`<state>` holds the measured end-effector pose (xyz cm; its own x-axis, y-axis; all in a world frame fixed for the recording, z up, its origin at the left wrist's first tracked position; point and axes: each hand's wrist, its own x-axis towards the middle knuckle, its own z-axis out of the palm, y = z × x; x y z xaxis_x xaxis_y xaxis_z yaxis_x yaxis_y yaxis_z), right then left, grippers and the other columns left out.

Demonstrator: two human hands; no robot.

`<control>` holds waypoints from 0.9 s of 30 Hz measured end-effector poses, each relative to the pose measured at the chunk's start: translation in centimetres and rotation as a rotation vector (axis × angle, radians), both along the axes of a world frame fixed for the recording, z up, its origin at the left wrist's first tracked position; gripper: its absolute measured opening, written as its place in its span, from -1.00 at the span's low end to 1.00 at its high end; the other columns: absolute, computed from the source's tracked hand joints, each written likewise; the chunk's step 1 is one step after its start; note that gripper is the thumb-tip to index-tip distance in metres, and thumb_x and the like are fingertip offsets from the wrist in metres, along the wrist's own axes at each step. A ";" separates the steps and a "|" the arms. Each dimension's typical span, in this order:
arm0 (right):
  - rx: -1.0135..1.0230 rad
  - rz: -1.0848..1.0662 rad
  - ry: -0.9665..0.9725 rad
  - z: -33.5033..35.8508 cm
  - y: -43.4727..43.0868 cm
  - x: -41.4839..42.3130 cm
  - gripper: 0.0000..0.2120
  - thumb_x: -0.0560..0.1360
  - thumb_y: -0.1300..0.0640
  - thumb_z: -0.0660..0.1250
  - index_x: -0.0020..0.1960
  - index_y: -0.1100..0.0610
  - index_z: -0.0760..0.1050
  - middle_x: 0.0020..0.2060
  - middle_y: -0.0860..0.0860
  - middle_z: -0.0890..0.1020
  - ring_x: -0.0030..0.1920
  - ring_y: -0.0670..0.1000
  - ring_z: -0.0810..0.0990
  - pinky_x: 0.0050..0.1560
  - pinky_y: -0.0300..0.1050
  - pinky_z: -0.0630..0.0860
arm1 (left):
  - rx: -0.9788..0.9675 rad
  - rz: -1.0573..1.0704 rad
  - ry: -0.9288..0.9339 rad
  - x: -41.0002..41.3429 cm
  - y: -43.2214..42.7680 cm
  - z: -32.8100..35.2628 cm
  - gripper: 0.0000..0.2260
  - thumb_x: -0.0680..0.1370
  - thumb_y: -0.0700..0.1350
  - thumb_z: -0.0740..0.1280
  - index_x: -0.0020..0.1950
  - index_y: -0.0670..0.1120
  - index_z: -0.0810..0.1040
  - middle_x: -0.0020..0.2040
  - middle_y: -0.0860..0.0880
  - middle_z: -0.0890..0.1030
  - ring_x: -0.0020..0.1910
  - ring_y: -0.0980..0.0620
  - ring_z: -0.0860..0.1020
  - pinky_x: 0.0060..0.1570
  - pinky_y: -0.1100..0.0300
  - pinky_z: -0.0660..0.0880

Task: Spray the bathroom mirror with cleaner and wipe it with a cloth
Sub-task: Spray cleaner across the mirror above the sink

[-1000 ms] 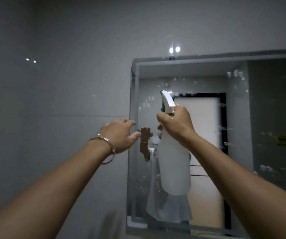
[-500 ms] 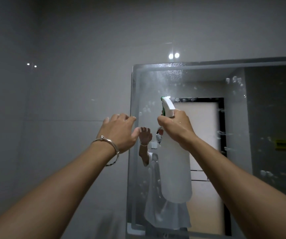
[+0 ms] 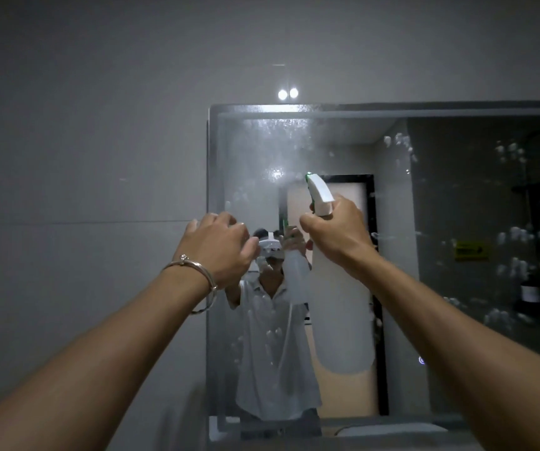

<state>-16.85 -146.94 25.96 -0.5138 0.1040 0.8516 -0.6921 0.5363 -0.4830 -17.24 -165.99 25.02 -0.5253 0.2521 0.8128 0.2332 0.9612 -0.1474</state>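
The bathroom mirror (image 3: 457,196) fills the right half of the view, dotted with foam blobs. My right hand (image 3: 337,229) grips the neck of a white spray bottle (image 3: 343,320) with a green-tipped nozzle, held upright before the glass. A white mist hangs off the nozzle toward the mirror's upper left. My left hand (image 3: 220,249), with a bracelet on the wrist, rests at the mirror's left edge, its fingers spread and loosely bent. No cloth is in sight.
Grey wall tiles (image 3: 83,157) cover the left and top. The mirror reflects a person, a doorway and a dark shelf with bottles (image 3: 535,288) at the right. A pale basin rim (image 3: 386,429) shows below the mirror.
The view has shifted so the mirror sits lower and the reflected person shows. A fresh mist cloud has spread over the mirror's upper left. Both hands keep their places.
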 end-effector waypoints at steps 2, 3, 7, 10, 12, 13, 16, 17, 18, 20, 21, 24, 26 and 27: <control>-0.027 -0.006 -0.019 -0.2 1.1 0.1 -0.84 0.33 0.12 0.31 -0.13 0.15 0.44 -0.30 0.09 0.55 -0.29 0.14 0.63 -0.31 0.16 0.61 | -0.003 -0.042 -0.002 -0.5 0.7 -0.1 -0.63 0.58 0.13 0.05 0.14 -0.01 0.53 0.23 -0.04 0.48 0.20 -0.05 0.40 0.21 -0.01 0.33; -0.044 -0.009 -0.024 -0.4 1.6 0.3 -0.86 0.33 0.13 0.31 -0.15 0.15 0.46 -0.34 0.05 0.54 -0.34 0.09 0.63 -0.36 0.11 0.61 | 0.002 -0.064 -0.005 -0.7 1.1 -0.2 -0.64 0.58 0.13 0.06 0.13 -0.01 0.54 0.22 -0.04 0.49 0.20 -0.05 0.40 0.20 -0.01 0.33; -0.130 -0.036 0.033 -0.7 3.5 1.1 -0.93 0.36 0.20 0.34 -0.22 0.13 0.44 -0.41 -0.03 0.49 -0.49 -0.13 0.58 -0.49 -0.21 0.51 | 0.003 -0.125 -0.044 -1.3 3.5 -0.8 -0.66 0.58 0.12 0.06 0.08 -0.01 0.55 0.20 -0.04 0.49 0.19 -0.05 0.39 0.19 0.00 0.32; -0.114 -0.107 0.091 -0.3 5.4 2.0 -0.84 0.36 0.23 0.34 -0.18 0.34 0.46 -0.45 -0.03 0.45 -0.52 -0.10 0.54 -0.52 -0.11 0.56 | 0.007 -0.138 -0.047 -0.8 5.8 -0.5 -0.62 0.59 0.13 0.03 0.11 -0.03 0.55 0.22 -0.05 0.48 0.22 -0.07 0.39 0.21 -0.01 0.30; -0.068 -0.165 0.092 -0.1 7.2 2.4 -0.88 0.38 0.20 0.34 -0.23 0.26 0.47 -0.46 -0.02 0.47 -0.51 -0.11 0.56 -0.50 -0.15 0.55 | -0.001 -0.143 -0.029 -0.1 7.3 -0.1 -0.62 0.59 0.13 0.03 0.10 -0.03 0.55 0.21 -0.06 0.49 0.21 -0.07 0.40 0.19 0.00 0.31; -0.056 -0.175 0.092 -0.2 8.4 2.7 -0.91 0.39 0.19 0.34 -0.25 0.18 0.45 -0.45 -0.03 0.48 -0.50 -0.14 0.57 -0.50 -0.17 0.55 | -0.005 -0.142 -0.020 0.4 8.3 0.0 -0.61 0.58 0.14 0.03 0.10 -0.02 0.55 0.21 -0.06 0.49 0.20 -0.07 0.40 0.18 0.01 0.32; -0.066 -0.128 0.080 -0.6 12.4 3.9 -0.85 0.39 0.19 0.33 -0.28 0.08 0.38 -0.42 -0.02 0.46 -0.50 -0.16 0.55 -0.53 -0.23 0.53 | -0.004 -0.125 0.004 1.9 11.4 0.2 -0.61 0.58 0.14 0.03 0.11 -0.03 0.55 0.20 -0.06 0.50 0.19 -0.07 0.41 0.16 0.02 0.34; -0.077 -0.098 0.070 -0.7 13.9 4.4 -0.89 0.38 0.20 0.33 -0.28 0.14 0.40 -0.43 -0.01 0.46 -0.51 -0.15 0.55 -0.54 -0.25 0.52 | -0.002 -0.114 0.008 2.3 12.8 0.2 -0.61 0.58 0.14 0.03 0.11 -0.03 0.55 0.20 -0.06 0.50 0.19 -0.07 0.41 0.15 0.03 0.34; -0.091 -0.074 0.057 -0.7 15.4 4.9 -0.90 0.36 0.19 0.32 -0.24 0.21 0.43 -0.43 0.00 0.47 -0.51 -0.14 0.55 -0.52 -0.22 0.54 | 0.001 -0.102 0.005 2.7 14.2 0.0 -0.61 0.58 0.14 0.03 0.12 -0.03 0.54 0.20 -0.06 0.50 0.19 -0.06 0.41 0.14 0.03 0.34; -0.133 -0.031 0.030 -0.3 18.5 5.9 -0.83 0.30 0.14 0.31 -0.17 0.22 0.46 -0.41 0.04 0.50 -0.51 -0.08 0.56 -0.45 -0.02 0.60 | -0.003 -0.089 -0.009 3.4 17.6 -0.3 -0.61 0.58 0.14 0.02 0.13 -0.03 0.53 0.21 -0.07 0.49 0.19 -0.06 0.41 0.13 0.03 0.34; -0.146 -0.022 0.026 -0.2 19.9 6.2 -0.82 0.27 0.12 0.30 -0.19 0.20 0.48 -0.40 0.06 0.52 -0.49 -0.04 0.57 -0.43 0.07 0.60 | -0.011 -0.084 -0.010 3.7 19.3 -0.5 -0.60 0.58 0.15 0.02 0.14 -0.03 0.53 0.21 -0.07 0.48 0.18 -0.06 0.41 0.14 0.03 0.34; -0.110 -0.070 0.061 -0.4 23.6 7.0 -0.72 0.24 0.11 0.30 -0.17 0.32 0.46 -0.46 0.02 0.49 -0.42 0.13 0.58 -0.41 0.18 0.57 | 0.009 -0.075 0.007 4.5 23.5 -1.0 -0.60 0.58 0.14 0.02 0.12 -0.05 0.53 0.20 -0.09 0.49 0.15 -0.06 0.42 0.11 0.02 0.36; -0.069 -0.099 0.072 -0.8 25.7 7.2 -0.70 0.28 0.13 0.31 -0.12 0.35 0.45 -0.47 0.00 0.49 -0.39 0.17 0.60 -0.40 0.21 0.58 | 0.012 -0.058 0.017 5.0 25.5 -0.9 -0.59 0.58 0.14 0.02 0.11 -0.06 0.54 0.18 -0.10 0.49 0.14 -0.08 0.43 0.07 0.03 0.38; -0.054 -0.109 0.064 -1.0 26.8 7.3 -0.72 0.30 0.14 0.31 -0.11 0.34 0.46 -0.46 0.00 0.49 -0.38 0.16 0.60 -0.40 0.21 0.58 | 0.006 -0.043 0.019 5.2 26.4 -0.7 -0.59 0.58 0.14 0.02 0.11 -0.07 0.55 0.18 -0.10 0.49 0.14 -0.09 0.43 0.05 0.03 0.38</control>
